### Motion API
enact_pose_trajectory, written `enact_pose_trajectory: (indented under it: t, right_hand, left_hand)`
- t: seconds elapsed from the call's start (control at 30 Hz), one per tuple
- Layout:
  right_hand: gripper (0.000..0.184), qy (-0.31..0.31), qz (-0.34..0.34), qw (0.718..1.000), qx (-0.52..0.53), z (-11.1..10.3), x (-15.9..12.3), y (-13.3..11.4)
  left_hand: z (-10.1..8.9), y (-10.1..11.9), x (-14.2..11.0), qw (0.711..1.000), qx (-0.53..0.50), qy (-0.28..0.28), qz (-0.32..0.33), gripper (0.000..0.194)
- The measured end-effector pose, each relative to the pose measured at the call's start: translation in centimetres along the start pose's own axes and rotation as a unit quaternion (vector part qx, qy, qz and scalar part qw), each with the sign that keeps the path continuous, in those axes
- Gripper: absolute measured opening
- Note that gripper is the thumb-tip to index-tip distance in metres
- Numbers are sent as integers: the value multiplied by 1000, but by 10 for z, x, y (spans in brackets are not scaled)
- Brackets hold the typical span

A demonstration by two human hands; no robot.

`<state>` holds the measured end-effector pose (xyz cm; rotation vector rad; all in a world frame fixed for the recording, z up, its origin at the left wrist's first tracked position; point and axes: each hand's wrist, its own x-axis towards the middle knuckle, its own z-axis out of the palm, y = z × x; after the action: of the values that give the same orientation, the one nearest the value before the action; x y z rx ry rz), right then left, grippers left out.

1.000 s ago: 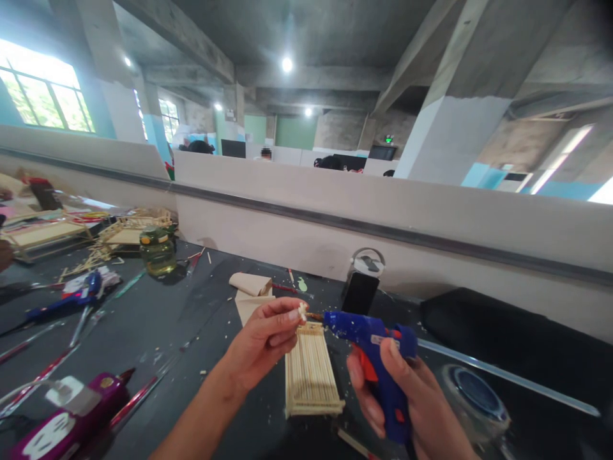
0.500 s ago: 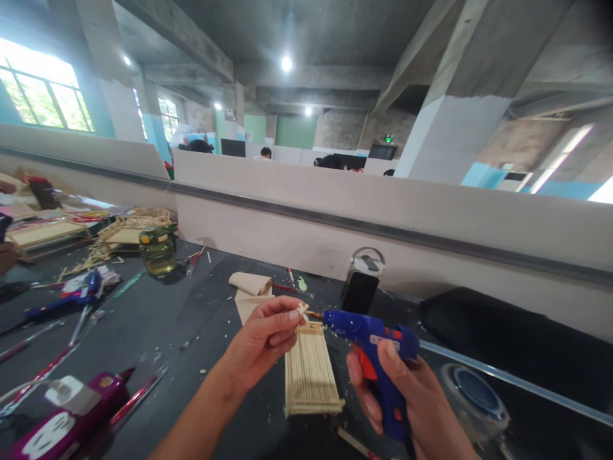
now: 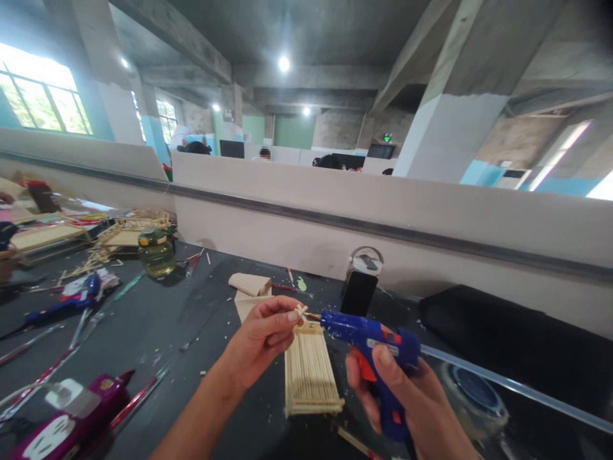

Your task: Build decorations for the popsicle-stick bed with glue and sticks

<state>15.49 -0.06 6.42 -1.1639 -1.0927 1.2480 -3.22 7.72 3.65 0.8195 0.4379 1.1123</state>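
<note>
My left hand (image 3: 263,332) pinches a small piece made of short wooden sticks (image 3: 301,310) between thumb and fingertips. Wrapped around the handle of a blue hot glue gun (image 3: 357,328) is my right hand (image 3: 407,390), with fingers by its orange trigger. The gun's nozzle points left and is at or very close to the stick piece; whether they touch I cannot tell. A clear glue stick (image 3: 507,380) runs out of its back. Below both hands, a flat panel of wooden sticks (image 3: 312,370) lies on the dark table.
A phone (image 3: 358,294) leans against a round-handled container. Folded brown paper (image 3: 251,287) lies behind my left hand. At left are a second glue gun (image 3: 79,300), a jar of yellowish liquid (image 3: 156,253), a purple power strip (image 3: 71,421) and stick structures. A glass jar (image 3: 472,399) stands at right.
The glue gun has shifted very slightly left, toward the stick piece. My left hand holds almost the same position, still pinching the piece.
</note>
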Motion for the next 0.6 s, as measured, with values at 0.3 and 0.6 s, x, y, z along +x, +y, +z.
enact_pose_trajectory:
  t: [0.3,0.6]
  right_hand:
    - [49,11,-3,1000,-23,2,-2,0]
    - [50,36,11,998,-47,5,-7,0]
  left_hand:
    - [-1,0,0,1000,8,4,5,11]
    - [1,0,0,1000,19,8,14,12]
